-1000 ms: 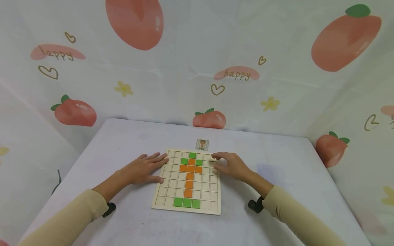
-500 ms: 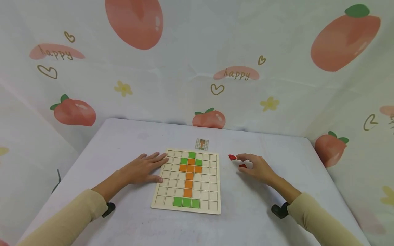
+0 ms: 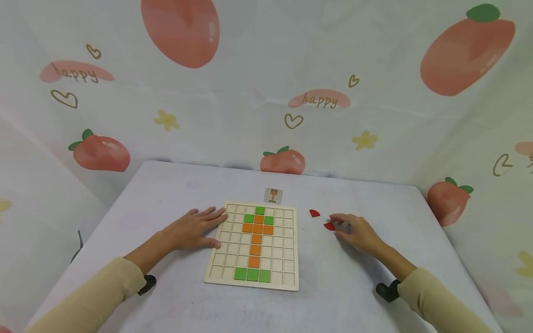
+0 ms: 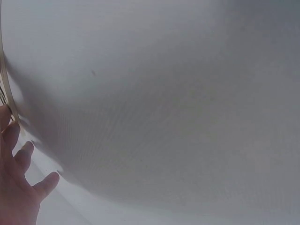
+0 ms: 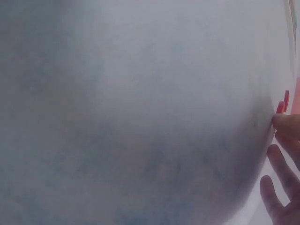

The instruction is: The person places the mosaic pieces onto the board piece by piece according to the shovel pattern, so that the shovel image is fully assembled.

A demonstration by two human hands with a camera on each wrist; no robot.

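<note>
In the head view a pale square grid board [image 3: 283, 266] lies on the table, with orange tiles [image 3: 256, 249] in a cross shape and green tiles [image 3: 252, 274] at its top and bottom. The left hand [image 3: 193, 231] rests spread at the board's left edge, fingertips and thumb touching it. Off to the board's right lie two red quarter-round pieces, a farther one [image 3: 314, 213] and a nearer one [image 3: 329, 226]. The right hand [image 3: 359, 235] is beside the nearer piece, thumb and forefinger apart around its right side; contact is unclear. Both wrist views catch only part of each hand.
A small pattern card [image 3: 273, 195] lies just beyond the board's far edge. White cloth covers the table [image 3: 175, 296], and a printed curtain [image 3: 250, 69] hangs close behind it. Dark wrist cameras sit under both sleeves.
The right hand has moved rightward from the board's right edge, bringing the two red pieces into sight. The left hand and the tiles on the board look unchanged.
</note>
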